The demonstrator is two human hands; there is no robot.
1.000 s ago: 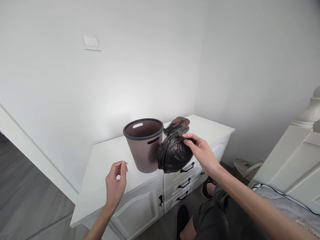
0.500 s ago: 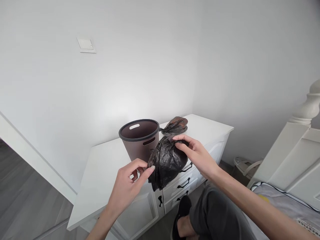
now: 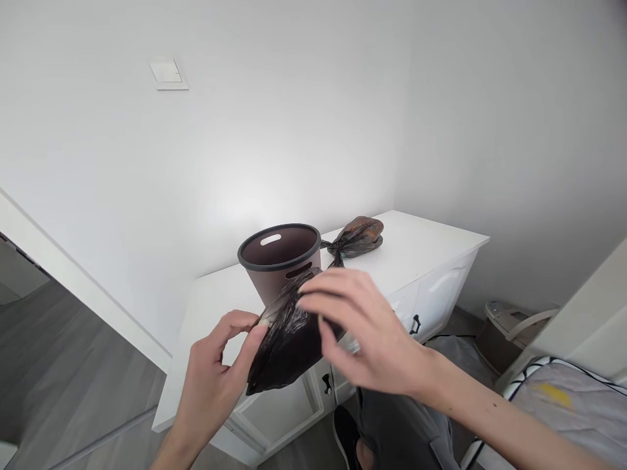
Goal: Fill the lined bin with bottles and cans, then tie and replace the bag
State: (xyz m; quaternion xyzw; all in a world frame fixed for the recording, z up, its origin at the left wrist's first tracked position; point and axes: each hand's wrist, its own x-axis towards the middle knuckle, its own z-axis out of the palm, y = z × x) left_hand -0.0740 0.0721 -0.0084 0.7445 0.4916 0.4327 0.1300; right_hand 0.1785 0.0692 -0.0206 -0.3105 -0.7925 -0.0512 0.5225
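Observation:
A black plastic bag [image 3: 289, 346] hangs in front of the cabinet, partly spread out and crumpled along its top. My left hand [image 3: 215, 372] pinches its left edge between thumb and fingers. Over the bag's upper right is my right hand [image 3: 362, 326], its fingers bent and the thumb held apart, slightly blurred. Its fingertips lie at the bag's surface without a visible grip. Just behind stands a brown trash can [image 3: 264, 281] with a dark rim and cut-out handles. A tied dark plastic bag [image 3: 360, 236] with brownish contents lies to the right of the can.
The can and tied bag rest on a white cabinet [image 3: 421, 245] against the wall. Below are my dark-trousered leg [image 3: 406, 424] and black shoe [image 3: 345, 431]. At the right are a beige bin-like container [image 3: 504, 333] and a mattress corner [image 3: 573, 405].
My right hand has let go of its pinch and moved lower across the bag. The bag is stretched out wider to the left, with my left hand still on its edge. The view has shifted slightly.

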